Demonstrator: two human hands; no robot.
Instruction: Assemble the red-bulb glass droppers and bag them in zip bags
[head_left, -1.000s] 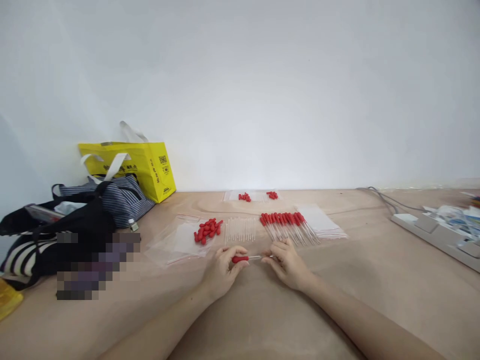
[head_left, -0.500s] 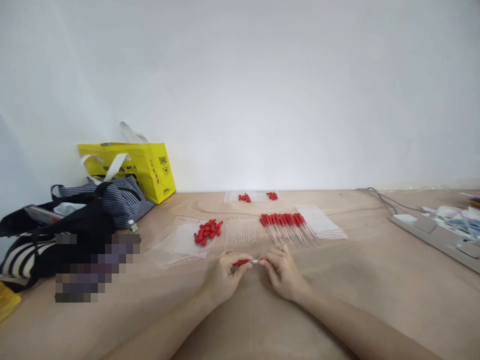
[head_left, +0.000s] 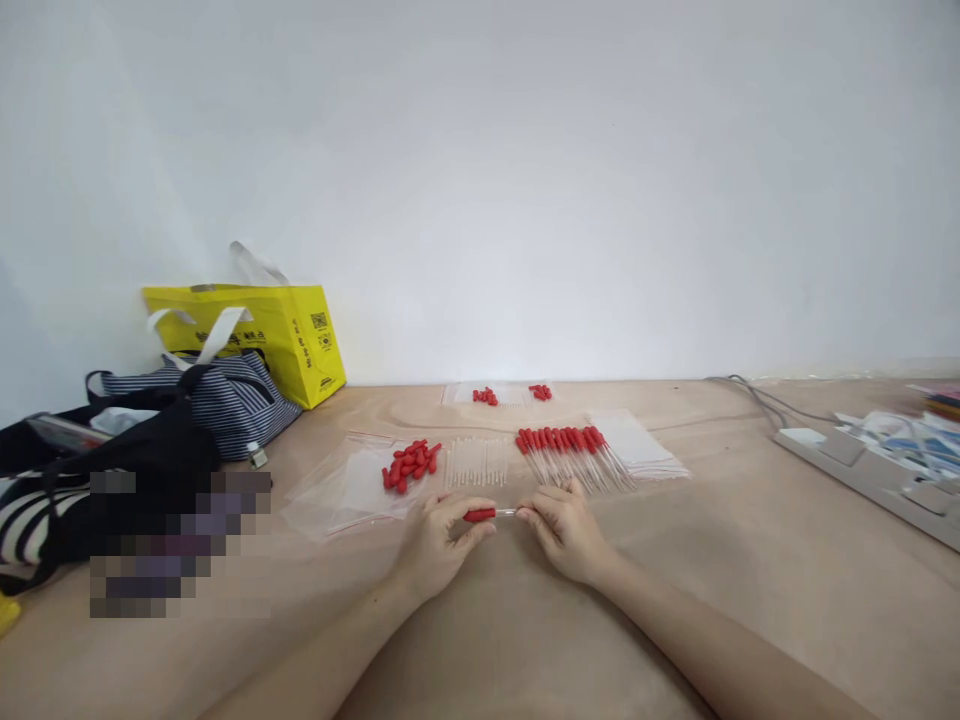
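Note:
Between finger and thumb, my left hand (head_left: 442, 540) pinches a red rubber bulb (head_left: 479, 515). My right hand (head_left: 564, 530) grips a thin clear tube (head_left: 505, 512) whose left end meets the bulb; its other end is hidden in my fingers. Beyond my left hand, a pile of red bulbs (head_left: 411, 465) rests on a clear plastic bag (head_left: 352, 490). Several clear tubes (head_left: 477, 462) lie side by side to the right of it. Past my right hand is a row of tubes with red bulbs on their far ends (head_left: 574, 445).
White-looking bags (head_left: 637, 445) lie at the right of the row. More red bulbs (head_left: 486, 397) sit on plastic near the wall. A yellow bag (head_left: 300, 340), a striped bag (head_left: 232, 400) and a black bag (head_left: 135, 480) stand left. At right is a power strip (head_left: 862, 470) with cables.
The view has shifted slightly. Both hands have drifted a little up in the picture, and more of the clear tube shows between the bulb and my right fingers.

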